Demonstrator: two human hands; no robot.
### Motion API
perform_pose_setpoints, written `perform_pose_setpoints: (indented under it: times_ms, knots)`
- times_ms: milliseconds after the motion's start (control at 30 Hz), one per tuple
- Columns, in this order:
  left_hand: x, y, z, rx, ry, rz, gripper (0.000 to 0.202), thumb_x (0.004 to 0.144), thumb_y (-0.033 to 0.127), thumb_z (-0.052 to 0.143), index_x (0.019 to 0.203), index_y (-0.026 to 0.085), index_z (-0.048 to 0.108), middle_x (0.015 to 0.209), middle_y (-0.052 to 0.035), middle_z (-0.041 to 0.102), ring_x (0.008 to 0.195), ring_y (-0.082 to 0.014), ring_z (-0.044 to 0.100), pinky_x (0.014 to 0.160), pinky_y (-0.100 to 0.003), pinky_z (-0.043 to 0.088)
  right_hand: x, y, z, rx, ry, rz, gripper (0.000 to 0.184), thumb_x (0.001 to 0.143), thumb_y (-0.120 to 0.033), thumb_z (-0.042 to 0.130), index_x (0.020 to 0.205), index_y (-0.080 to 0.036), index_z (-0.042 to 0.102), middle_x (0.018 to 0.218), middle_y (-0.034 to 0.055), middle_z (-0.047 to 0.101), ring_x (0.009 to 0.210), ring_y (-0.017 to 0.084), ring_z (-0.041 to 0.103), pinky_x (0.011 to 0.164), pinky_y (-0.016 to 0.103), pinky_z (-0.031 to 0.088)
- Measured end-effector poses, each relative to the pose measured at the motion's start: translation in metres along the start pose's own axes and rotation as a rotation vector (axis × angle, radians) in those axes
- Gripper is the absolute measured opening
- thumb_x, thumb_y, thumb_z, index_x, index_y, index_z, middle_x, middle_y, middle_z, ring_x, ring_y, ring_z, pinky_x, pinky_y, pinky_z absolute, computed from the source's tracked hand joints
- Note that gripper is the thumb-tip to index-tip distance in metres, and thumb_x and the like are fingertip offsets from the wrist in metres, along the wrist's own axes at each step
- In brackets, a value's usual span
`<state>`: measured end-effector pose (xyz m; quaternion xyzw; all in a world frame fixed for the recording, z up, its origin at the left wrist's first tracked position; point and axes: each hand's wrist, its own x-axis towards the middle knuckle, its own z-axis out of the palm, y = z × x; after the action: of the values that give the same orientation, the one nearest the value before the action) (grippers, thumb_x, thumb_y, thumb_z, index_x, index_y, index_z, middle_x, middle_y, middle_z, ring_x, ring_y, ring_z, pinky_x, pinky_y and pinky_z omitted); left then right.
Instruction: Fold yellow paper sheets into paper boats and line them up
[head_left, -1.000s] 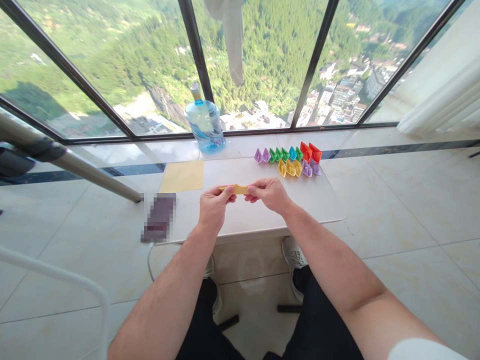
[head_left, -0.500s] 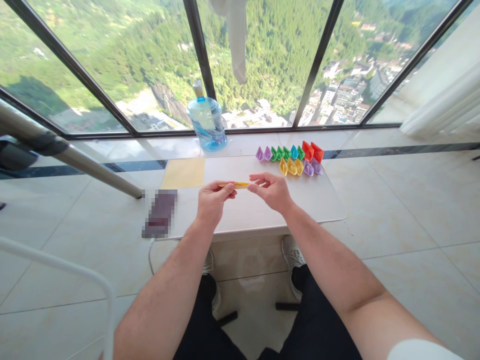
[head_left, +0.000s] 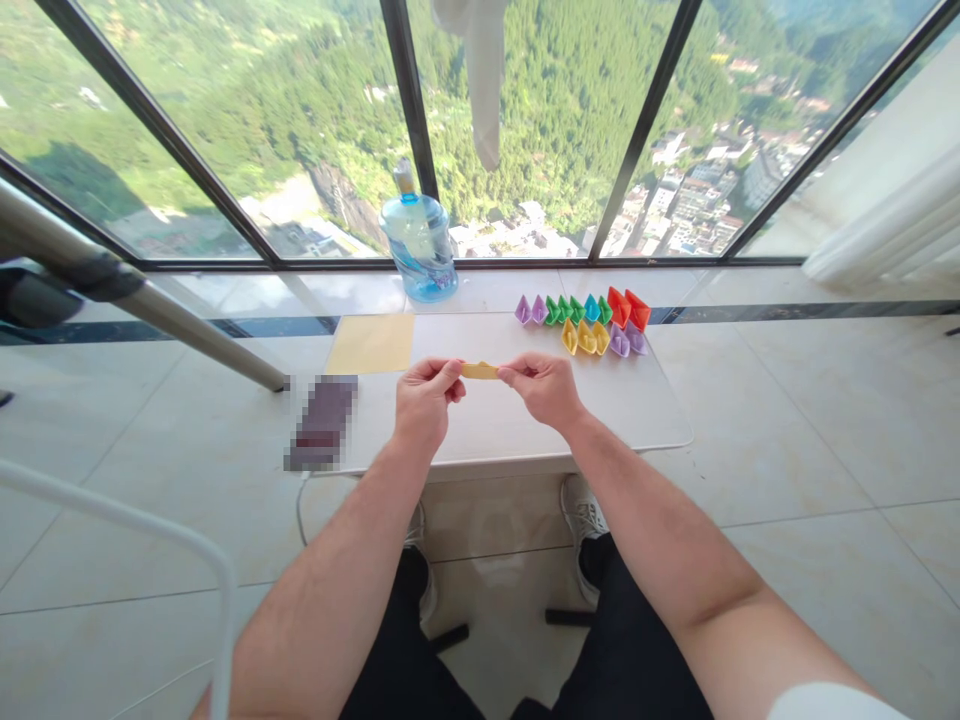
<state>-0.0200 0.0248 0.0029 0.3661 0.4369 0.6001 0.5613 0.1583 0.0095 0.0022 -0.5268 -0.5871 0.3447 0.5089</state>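
Both of my hands hold a small folded yellow paper piece (head_left: 480,370) just above a low white table (head_left: 645,410). My left hand (head_left: 424,400) pinches its left end and my right hand (head_left: 544,388) pinches its right end, fingers closed on it. A flat yellow paper sheet (head_left: 370,344) lies on the table's far left part. At the far right of the table, several folded paper boats (head_left: 585,322) in purple, green, blue, red and yellow stand in two rows.
A blurred dark object (head_left: 321,436) lies at the table's left edge. A large blue water bottle (head_left: 418,245) stands on the sill by the window. A grey metal pole (head_left: 150,310) slants in from the left. A white rail (head_left: 150,530) crosses bottom left. My legs are under the table.
My right hand's fingers, spread half a second ago, have closed again on the right end of the yellow piece. The piece was turned edge-on and now shows its face again.
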Motion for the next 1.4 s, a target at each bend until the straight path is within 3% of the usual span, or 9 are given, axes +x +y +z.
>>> perform_pose_setpoints:
  times_ms: [200,300,400,600,767,933,1100,1267,1400]
  knots:
    - [-0.004,0.0,0.003,-0.004,-0.012,-0.171,0.042,0.063,0.044,0.09,0.086,0.014,0.072,0.087,-0.0092,0.077,0.074,-0.0196,0.074,0.071,-0.034,0.06,-0.007,0.004,0.006,-0.124,0.016,-0.181,0.019,0.085,-0.039,0.072,0.09,-0.022,0.079,0.087,0.0047,0.076,0.07,0.016,0.063,0.069,0.031,0.053]
    - [-0.004,-0.003,0.005,0.007,0.025,-0.139,0.041,0.063,0.04,0.09,0.087,0.012,0.074,0.083,-0.01,0.077,0.077,-0.0199,0.074,0.079,-0.037,0.061,-0.008,0.002,0.007,-0.131,-0.003,-0.207,0.021,0.088,-0.04,0.069,0.098,-0.024,0.078,0.108,0.0068,0.076,0.083,0.017,0.068,0.072,0.03,0.057]
    - [-0.004,-0.004,0.006,0.055,0.045,-0.07,0.043,0.062,0.039,0.091,0.092,0.011,0.076,0.083,-0.0102,0.077,0.079,-0.0206,0.074,0.08,-0.037,0.061,-0.006,0.001,0.007,-0.163,-0.019,-0.253,0.017,0.092,-0.035,0.064,0.096,-0.025,0.077,0.115,0.0065,0.074,0.096,0.019,0.07,0.077,0.031,0.058]
    - [-0.005,-0.003,0.004,0.227,0.03,0.038,0.037,0.065,0.036,0.088,0.092,0.013,0.078,0.083,-0.0087,0.078,0.075,-0.0204,0.072,0.073,-0.034,0.059,-0.005,0.003,0.007,-0.365,-0.018,-0.395,0.009,0.09,-0.029,0.069,0.092,-0.026,0.078,0.11,0.0063,0.075,0.105,0.022,0.065,0.099,0.04,0.053]
    - [-0.008,0.0,0.005,0.423,-0.022,0.094,0.027,0.063,0.03,0.088,0.086,0.018,0.08,0.08,-0.0052,0.078,0.074,-0.0192,0.07,0.074,-0.03,0.055,-0.006,0.006,0.007,-0.514,-0.074,-0.416,0.013,0.093,-0.031,0.068,0.092,-0.026,0.08,0.102,0.0064,0.073,0.101,0.022,0.06,0.094,0.037,0.052]
    - [-0.01,-0.003,0.006,0.443,-0.067,0.135,0.022,0.066,0.027,0.085,0.087,0.021,0.08,0.088,-0.0054,0.079,0.083,-0.021,0.073,0.081,-0.031,0.056,-0.006,0.007,0.005,-0.647,-0.079,-0.415,0.022,0.098,-0.035,0.061,0.092,-0.025,0.08,0.092,0.0067,0.067,0.093,0.021,0.058,0.087,0.033,0.048]
    - [-0.008,-0.014,0.002,0.536,-0.141,0.169,0.023,0.07,0.026,0.081,0.093,0.022,0.082,0.093,-0.0063,0.08,0.087,-0.023,0.074,0.087,-0.034,0.057,-0.008,0.005,0.004,-0.83,-0.157,-0.489,0.027,0.102,-0.032,0.053,0.092,-0.022,0.077,0.093,0.0078,0.071,0.093,0.022,0.058,0.086,0.035,0.042]
    - [-0.009,-0.015,0.003,0.508,-0.148,0.14,0.025,0.069,0.025,0.081,0.094,0.022,0.081,0.091,-0.007,0.08,0.089,-0.0241,0.076,0.087,-0.034,0.058,-0.007,0.005,0.009,-0.947,-0.201,-0.469,0.028,0.101,-0.03,0.054,0.084,-0.019,0.074,0.085,0.009,0.074,0.085,0.022,0.06,0.083,0.037,0.036]
    - [-0.012,-0.011,0.008,0.416,-0.113,0.051,0.026,0.066,0.029,0.084,0.09,0.019,0.081,0.083,-0.0077,0.079,0.079,-0.0224,0.074,0.076,-0.032,0.058,-0.008,0.005,0.013,-0.888,-0.158,-0.392,0.027,0.1,-0.028,0.056,0.082,-0.019,0.074,0.084,0.0083,0.075,0.084,0.022,0.063,0.082,0.036,0.035]
